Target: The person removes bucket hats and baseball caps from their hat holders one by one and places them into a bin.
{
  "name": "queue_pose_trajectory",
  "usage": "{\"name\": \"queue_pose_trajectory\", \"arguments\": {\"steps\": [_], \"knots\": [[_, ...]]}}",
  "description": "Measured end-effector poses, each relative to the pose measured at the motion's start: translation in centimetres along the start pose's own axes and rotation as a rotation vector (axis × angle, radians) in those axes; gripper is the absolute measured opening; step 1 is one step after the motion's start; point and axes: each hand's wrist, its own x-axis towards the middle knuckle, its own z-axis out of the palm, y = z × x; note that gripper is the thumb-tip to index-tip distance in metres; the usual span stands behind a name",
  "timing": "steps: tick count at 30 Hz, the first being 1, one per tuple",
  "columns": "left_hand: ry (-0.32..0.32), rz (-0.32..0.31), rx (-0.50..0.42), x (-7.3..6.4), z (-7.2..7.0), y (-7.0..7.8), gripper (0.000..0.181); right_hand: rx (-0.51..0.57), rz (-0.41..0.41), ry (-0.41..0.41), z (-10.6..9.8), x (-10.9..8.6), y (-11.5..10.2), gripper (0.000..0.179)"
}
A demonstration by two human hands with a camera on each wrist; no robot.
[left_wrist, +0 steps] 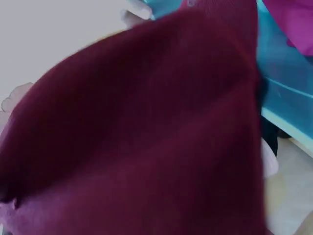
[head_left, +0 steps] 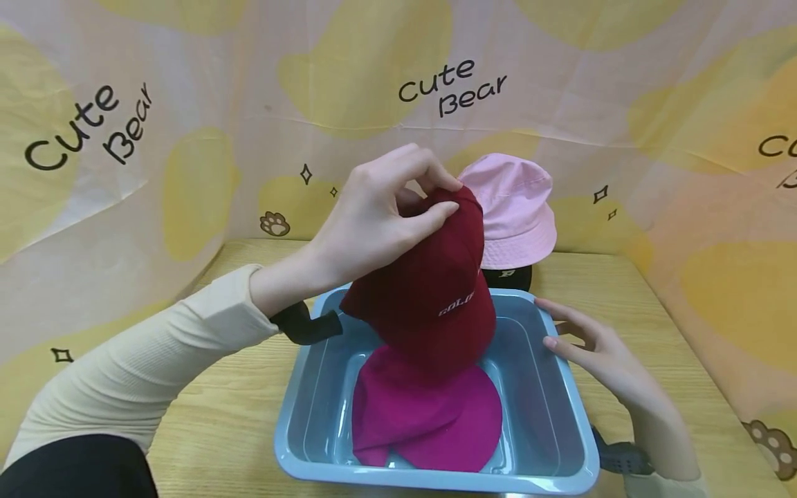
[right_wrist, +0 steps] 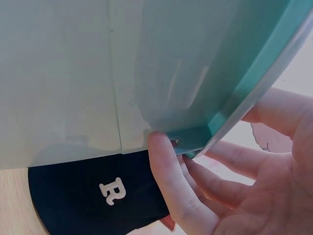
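My left hand (head_left: pixel 386 214) pinches a dark red cap (head_left: pixel 429 283) by the top of its crown, thumb on the near side. The cap hangs over a blue plastic basin (head_left: pixel 436 478), white lettering facing me, and fills most of the left wrist view. In the basin lies a magenta hat (head_left: pixel 429 429), its upper part hidden behind the red cap. At the basin's far right corner, my right hand (head_left: pixel 600 353) grips the rim between thumb and fingers. The right wrist view shows that thumb (right_wrist: pixel 171 181) against the basin wall (right_wrist: pixel 58 83).
Behind the basin, a pink bucket hat (head_left: pixel 513 207) sits on top of a black cap (head_left: pixel 507 278). That black cap bears a white letter R in the right wrist view. The wooden table (head_left: pixel 218 387) ends at a printed cloth backdrop (head_left: pixel 361 83).
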Motion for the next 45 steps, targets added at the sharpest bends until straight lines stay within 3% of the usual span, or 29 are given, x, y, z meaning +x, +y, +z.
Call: {"name": "queue_pose_trajectory", "arguments": {"steps": [4, 9, 19, 22, 30, 36, 45], "knots": [[-0.022, -0.036, -0.038, -0.2, 0.4, 0.5, 0.01, 0.009, -0.003, -0.004, 0.0, 0.0, 0.0, 0.054], [-0.062, -0.023, -0.102, -0.8, 0.9, 1.0, 0.009, 0.015, -0.006, -0.007, 0.0, 0.1, 0.0, 0.054], [-0.163, -0.035, -0.132, -1.5, 1.8, 1.8, 0.012, 0.013, -0.013, -0.006, 0.1, 0.3, 0.1, 0.054], [-0.211, -0.04, -0.112, -1.9, 2.1, 1.8, 0.014, 0.023, -0.025, -0.008, 0.1, 0.3, 0.1, 0.054], [-0.319, -0.015, 0.073, -2.4, 2.9, 2.4, 0.013, 0.027, -0.007, -0.012, 0.1, 0.3, 0.2, 0.053], [-0.34, -0.009, 0.042, -2.3, 3.4, 2.5, 0.013, 0.027, -0.004, -0.013, 0.0, 0.2, 0.3, 0.054], [-0.405, -0.079, -0.034, -2.6, 4.9, 2.5, 0.012, 0.024, -0.003, -0.005, -0.1, 0.1, 0.2, 0.053]]}}
